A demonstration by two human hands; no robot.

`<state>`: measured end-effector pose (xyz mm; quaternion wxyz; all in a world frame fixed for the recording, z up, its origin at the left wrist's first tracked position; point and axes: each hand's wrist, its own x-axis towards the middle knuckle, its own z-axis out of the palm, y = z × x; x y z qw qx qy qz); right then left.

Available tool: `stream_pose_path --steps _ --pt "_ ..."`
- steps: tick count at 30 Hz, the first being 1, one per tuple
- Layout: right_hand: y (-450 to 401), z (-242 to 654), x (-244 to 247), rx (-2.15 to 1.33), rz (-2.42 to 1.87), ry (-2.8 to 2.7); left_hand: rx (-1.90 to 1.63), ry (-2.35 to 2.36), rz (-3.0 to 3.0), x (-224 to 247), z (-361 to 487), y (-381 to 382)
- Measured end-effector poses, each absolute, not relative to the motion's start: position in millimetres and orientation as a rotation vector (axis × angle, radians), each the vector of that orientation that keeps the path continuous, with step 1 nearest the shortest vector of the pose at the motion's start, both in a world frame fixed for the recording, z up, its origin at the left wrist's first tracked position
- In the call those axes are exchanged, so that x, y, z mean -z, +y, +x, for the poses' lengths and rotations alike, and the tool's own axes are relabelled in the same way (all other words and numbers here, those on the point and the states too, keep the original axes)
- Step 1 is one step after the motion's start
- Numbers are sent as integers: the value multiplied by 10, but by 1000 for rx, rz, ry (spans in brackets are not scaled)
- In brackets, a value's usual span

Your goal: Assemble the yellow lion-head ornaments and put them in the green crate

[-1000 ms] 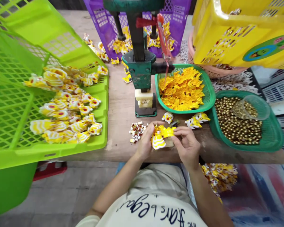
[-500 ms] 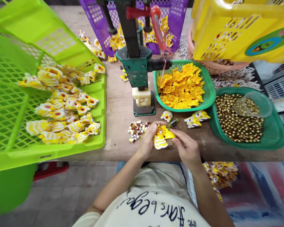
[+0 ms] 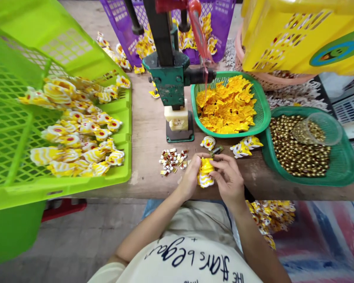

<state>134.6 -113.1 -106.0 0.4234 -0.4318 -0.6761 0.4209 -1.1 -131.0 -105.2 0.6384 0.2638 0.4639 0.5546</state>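
Lime-green crate (image 3: 76, 188), left; wooden tabletop (image 3: 147, 137) between it and the press (image 3: 168, 86), far. Loose small parts (image 3: 172, 159), just left of the hands. Left hand (image 3: 190, 177): curled, gripping the left side of one yellow-and-white piece (image 3: 205, 173). Piece: directly between both hands, neither nearer, long axis near to far, beside the table's near edge. Right hand (image 3: 231, 179): half-curled, thumb and fingertips on its right side. Green bead basket (image 3: 340, 165), right, well apart.
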Motion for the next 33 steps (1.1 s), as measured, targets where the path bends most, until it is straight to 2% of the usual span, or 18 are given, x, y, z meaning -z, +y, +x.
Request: stream_pose_path --steps 10,24,33 --pt "-1178 1308 1094 -1531 -1177 -1244 -1239 1236 947 1081 -37 -1407" --pt "-1220 1307 1029 -1528 -1149 -1229 -1261 1442 1434 1051 -57 -1388" --pt "-1211 1287 1014 -1455 -1257 -1169 -1254 1437 1360 1052 -36 -1403"
